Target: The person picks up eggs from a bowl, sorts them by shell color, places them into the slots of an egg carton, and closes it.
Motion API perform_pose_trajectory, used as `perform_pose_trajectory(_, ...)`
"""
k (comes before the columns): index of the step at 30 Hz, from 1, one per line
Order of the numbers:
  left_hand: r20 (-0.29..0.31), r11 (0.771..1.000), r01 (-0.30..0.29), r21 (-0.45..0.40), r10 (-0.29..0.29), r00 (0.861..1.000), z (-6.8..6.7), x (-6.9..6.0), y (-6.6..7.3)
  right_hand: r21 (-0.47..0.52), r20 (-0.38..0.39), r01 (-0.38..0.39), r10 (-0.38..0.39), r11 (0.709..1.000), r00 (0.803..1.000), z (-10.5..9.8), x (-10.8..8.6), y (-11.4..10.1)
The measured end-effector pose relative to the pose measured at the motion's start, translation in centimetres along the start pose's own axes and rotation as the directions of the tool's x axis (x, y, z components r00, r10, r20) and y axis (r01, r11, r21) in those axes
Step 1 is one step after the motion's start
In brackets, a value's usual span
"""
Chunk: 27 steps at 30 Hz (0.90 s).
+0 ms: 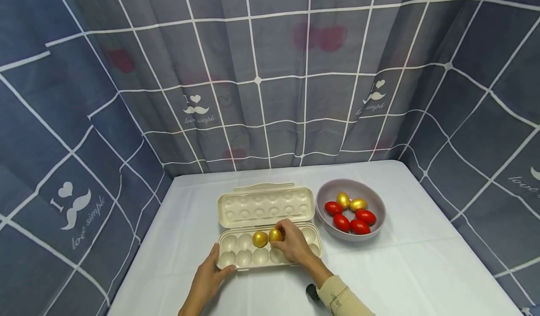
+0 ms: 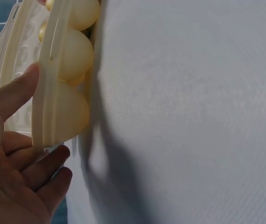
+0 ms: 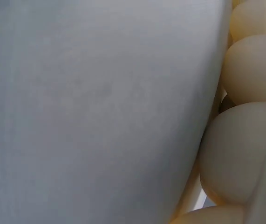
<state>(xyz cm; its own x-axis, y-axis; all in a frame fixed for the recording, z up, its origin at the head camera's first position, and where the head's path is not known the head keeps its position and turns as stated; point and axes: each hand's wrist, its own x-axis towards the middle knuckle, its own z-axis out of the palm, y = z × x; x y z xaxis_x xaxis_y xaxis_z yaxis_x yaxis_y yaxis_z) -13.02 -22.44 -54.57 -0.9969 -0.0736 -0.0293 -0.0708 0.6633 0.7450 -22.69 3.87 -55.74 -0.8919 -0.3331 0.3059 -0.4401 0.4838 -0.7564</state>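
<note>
A cream plastic egg carton (image 1: 244,258) lies with its lid (image 1: 266,207) folded back behind it. My left hand (image 1: 205,278) holds the carton's left end. In the left wrist view its thumb (image 2: 23,91) presses on the rim, with the fingers bent around the corner. My right hand (image 1: 296,246) pinches a golden egg (image 1: 275,235) over the back row of cups. Beside it, another golden egg (image 1: 259,239) sits in a back-row cup. The right wrist view shows only the rounded undersides of the carton cups (image 3: 237,154); the right hand is out of that view.
A mauve bowl (image 1: 379,202) stands right of the carton, with two golden eggs (image 1: 358,205) and several red eggs (image 1: 360,227) inside. A small black object (image 1: 312,291) lies by the right sleeve (image 1: 343,297). White cloth covers the table (image 1: 422,259); checked curtains (image 1: 270,95) enclose it.
</note>
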Motion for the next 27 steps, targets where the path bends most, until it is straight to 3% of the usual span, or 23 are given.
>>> perform_pose_trajectory(11, -0.007, 1.000, 0.000, 0.005, 0.000, 1.000, 0.0, 0.0, -0.1, 0.164, 0.063, -0.016, 0.006, 0.986, 0.998, -0.9, -0.1, 0.4)
perform_pose_trajectory(15, -0.002, 1.000, -0.003, -0.001, 0.003, 1.000, 0.1, 0.1, -0.1, 0.222, 0.037, -0.050, 0.043, 0.974, 0.998, -1.9, -0.4, 0.5)
perform_pose_trajectory(21, 0.004, 1.000, 0.014, -0.005, -0.014, 1.000, 0.0, 0.1, -0.2, 0.420, -0.054, -0.008, 0.034, 0.908, 0.998, -6.2, -0.1, -0.5)
perform_pose_trajectory(24, 0.005, 1.000, 0.021, -0.002, -0.021, 1.000, -0.2, 0.1, -0.1, 0.454, -0.105, 0.025, 0.026, 0.890, 0.994, -8.9, 0.2, -1.4)
perform_pose_trajectory(27, 0.005, 1.000, 0.020, -0.001, -0.020, 1.000, -0.2, 0.0, -0.1, 0.436, -0.158, 0.029, 0.045, 0.900, 0.986, -10.4, 0.5, 0.1)
